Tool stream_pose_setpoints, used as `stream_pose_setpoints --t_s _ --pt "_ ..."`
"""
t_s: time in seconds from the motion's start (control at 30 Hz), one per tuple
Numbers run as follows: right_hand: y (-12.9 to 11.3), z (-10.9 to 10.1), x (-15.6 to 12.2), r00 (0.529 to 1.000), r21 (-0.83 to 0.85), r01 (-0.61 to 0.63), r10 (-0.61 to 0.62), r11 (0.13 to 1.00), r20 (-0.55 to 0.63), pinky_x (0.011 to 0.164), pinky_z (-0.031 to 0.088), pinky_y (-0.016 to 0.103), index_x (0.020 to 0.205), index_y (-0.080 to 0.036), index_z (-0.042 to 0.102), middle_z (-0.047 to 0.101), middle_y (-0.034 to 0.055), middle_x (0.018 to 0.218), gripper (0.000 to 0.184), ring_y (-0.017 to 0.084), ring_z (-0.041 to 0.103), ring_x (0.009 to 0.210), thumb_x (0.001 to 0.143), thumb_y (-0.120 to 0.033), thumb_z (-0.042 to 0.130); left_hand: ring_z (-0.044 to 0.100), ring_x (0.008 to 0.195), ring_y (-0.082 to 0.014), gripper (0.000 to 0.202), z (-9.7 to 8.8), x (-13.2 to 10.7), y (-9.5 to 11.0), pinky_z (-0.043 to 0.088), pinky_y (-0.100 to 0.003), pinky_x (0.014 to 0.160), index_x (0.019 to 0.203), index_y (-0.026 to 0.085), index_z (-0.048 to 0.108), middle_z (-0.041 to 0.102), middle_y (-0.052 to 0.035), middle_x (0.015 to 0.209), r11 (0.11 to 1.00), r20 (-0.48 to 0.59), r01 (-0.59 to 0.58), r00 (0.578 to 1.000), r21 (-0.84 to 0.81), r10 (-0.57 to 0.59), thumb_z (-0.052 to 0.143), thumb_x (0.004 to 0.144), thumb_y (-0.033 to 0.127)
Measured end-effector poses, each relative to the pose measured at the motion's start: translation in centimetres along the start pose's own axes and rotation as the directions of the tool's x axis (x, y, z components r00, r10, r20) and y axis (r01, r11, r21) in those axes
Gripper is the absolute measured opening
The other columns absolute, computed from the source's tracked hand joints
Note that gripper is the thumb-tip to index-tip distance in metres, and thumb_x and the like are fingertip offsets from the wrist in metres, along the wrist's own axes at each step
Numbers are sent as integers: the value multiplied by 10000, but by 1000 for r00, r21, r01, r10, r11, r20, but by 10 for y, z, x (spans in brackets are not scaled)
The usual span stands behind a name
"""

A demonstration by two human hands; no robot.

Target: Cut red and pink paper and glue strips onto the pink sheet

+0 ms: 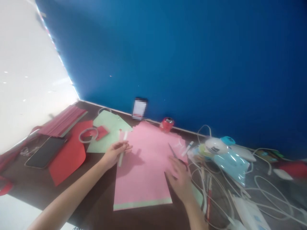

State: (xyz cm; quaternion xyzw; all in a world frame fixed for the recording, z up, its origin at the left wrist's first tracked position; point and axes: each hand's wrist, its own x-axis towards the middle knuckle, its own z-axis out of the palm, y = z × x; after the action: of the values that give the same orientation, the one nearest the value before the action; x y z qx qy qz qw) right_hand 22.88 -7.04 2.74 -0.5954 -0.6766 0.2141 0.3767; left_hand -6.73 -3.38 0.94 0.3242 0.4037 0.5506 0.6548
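Pink paper sheets [146,182] lie spread on the dark table before me, with a pale green strip along the near edge. My left hand [116,154] is over their left side, its fingers pinched on a narrow pale paper strip [121,158]. At the right side of the sheets lies a pair of scissors [173,150], blades pointing up and left. My right hand [179,180] is beside the scissors with thumb and forefinger apart; it partly covers the handles. Whether it touches them I cannot tell.
Pale green paper [105,119], red paper [70,156], a phone [45,152] and a pink paper stack [63,120] lie left. A red round object [167,124] stands near the blue wall [179,64]. Cables and a light-blue plastic packet [232,164] crowd the right.
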Motion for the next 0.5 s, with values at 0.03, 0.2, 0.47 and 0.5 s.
stream_pose_setpoints --t_s 0.03,0.2,0.47,0.5 --pt "-6 12 -1 990 -18 93 -90 996 106 992 370 428 1171 -250 592 538 72 1279 438 268 452 1213 755 -386 585 637 966 -254 318 2 1 0 470 -432 922 942 139 668 697 -81 874 999 20 34 999 -4 -34 738 678 301" --pt "-20 39 -7 901 -97 215 -159 972 403 1090 183 486 1221 -315 548 464 23 1355 394 244 355 1291 832 -295 488 644 940 -228 394 15 13 0 424 -434 956 1041 134 656 687 -121 1015 988 143 110 982 112 -125 727 692 304" --pt "-27 35 4 994 281 -56 27 958 105 800 471 344 973 -222 662 654 68 907 247 209 596 871 801 -356 547 657 908 -240 451 39 44 -16 466 -432 904 1032 123 628 674 -137 1041 997 202 -9 979 83 -8 762 639 300" --pt "-30 41 7 988 328 -118 77 937 136 748 484 323 1009 -210 640 654 59 880 282 192 603 809 782 -364 573 655 913 -241 461 42 45 -19 468 -434 900 1053 125 614 669 -138 1048 995 209 -31 978 94 11 753 651 304"
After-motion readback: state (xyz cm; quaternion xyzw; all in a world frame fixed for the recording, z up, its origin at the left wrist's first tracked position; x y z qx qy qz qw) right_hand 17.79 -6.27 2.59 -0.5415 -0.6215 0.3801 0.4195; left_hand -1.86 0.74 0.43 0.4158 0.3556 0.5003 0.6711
